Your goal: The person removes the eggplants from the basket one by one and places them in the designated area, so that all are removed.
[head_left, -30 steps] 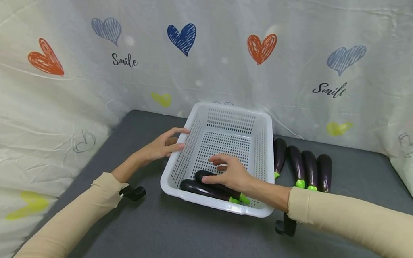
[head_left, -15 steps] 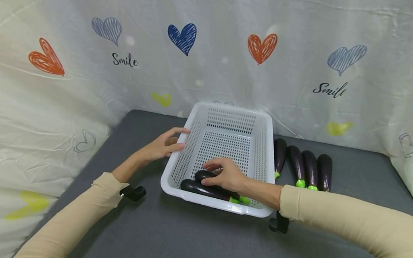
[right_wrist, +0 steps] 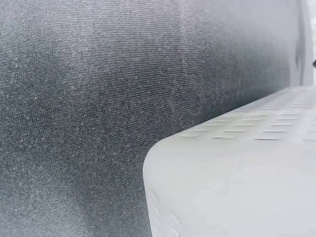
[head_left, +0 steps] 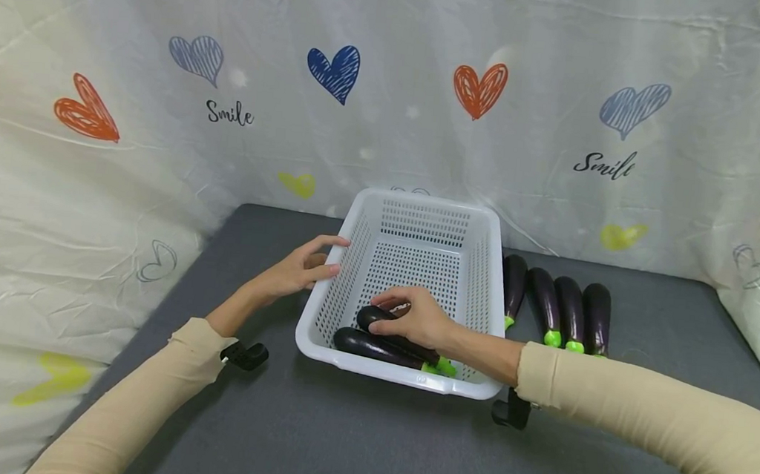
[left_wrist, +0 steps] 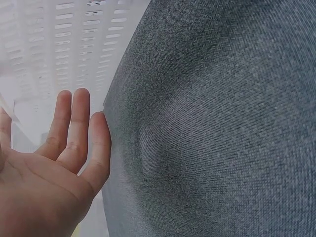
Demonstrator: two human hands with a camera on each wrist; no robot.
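Note:
A white perforated plastic basket stands on the grey table. Two dark purple eggplants with green stem ends lie at its near side. My right hand reaches over the basket's right wall and grips the farther eggplant, thumb on the near side, fingers on the far side. Just in front lies the nearer eggplant. At the left rim rests my left hand, its fingers fairly straight; the left wrist view shows these fingers extended beside the basket's wall. The right wrist view holds no hand, only the basket's corner.
Several more eggplants lie side by side on the table, right of the basket, their green ends towards me. A white curtain with printed hearts hangs behind and to the left. Dark cloth covers the table.
My right hand has moved left and closed round the farther eggplant, whose rounded end has shifted slightly up and left. The left hand stays at the rim.

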